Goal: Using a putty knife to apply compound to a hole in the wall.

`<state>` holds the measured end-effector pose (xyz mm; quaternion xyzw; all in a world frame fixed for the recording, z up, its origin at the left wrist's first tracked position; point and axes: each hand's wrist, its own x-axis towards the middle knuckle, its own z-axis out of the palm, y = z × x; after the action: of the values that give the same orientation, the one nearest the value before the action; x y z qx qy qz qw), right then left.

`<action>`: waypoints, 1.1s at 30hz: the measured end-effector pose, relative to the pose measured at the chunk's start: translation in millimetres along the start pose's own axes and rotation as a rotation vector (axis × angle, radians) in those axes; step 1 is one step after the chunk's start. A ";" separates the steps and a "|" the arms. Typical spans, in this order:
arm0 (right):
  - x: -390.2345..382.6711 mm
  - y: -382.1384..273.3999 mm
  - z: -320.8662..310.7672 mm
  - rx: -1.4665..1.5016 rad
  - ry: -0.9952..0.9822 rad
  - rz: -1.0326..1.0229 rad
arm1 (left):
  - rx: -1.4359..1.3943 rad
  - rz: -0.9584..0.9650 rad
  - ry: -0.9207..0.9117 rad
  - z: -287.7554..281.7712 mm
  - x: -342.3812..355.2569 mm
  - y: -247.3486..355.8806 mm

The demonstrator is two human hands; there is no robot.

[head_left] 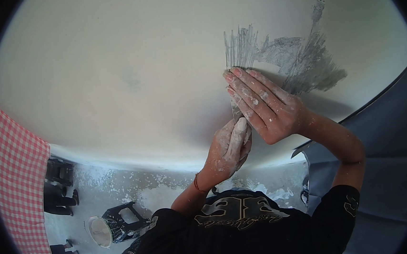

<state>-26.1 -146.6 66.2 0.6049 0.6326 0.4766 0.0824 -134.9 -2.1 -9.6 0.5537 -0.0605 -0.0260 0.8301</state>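
Note:
Dusty with white powder, my left hand (227,151) is closed around the handle of a metal putty knife (235,109) held against the pale wall (125,47). My right hand (269,107) lies flat over the blade, fingers stretched out side by side and coated in white specks, hiding much of it. Around the fingertips and to their right, a rough grey patch (320,58) with streaky strokes marks the wall, with a paler area just beside the fingers.
Pink checked cloth (16,175) hangs at left; a dark grey sheet (378,161) at right. Below are the speckled floor (102,178), a white bucket (99,230) beside a black stool (124,219), and other people's legs and feet (59,203) near the cloth.

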 end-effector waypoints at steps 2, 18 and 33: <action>0.5 -0.4 0.5 -0.004 0.001 -0.001 | 0.043 0.048 0.015 -0.2 1.4 -2.4; 3.2 6.8 8.4 -0.008 0.033 -0.040 | 0.314 0.153 0.025 -8.4 6.7 0.1; 32.4 35.4 -12.1 -0.085 0.142 0.051 | 0.176 0.173 -0.046 -3.9 17.5 53.9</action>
<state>-18.3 -131.9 112.8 0.5812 0.6004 0.5469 0.0509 -118.3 20.3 39.8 0.6164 -0.1290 0.0384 0.7758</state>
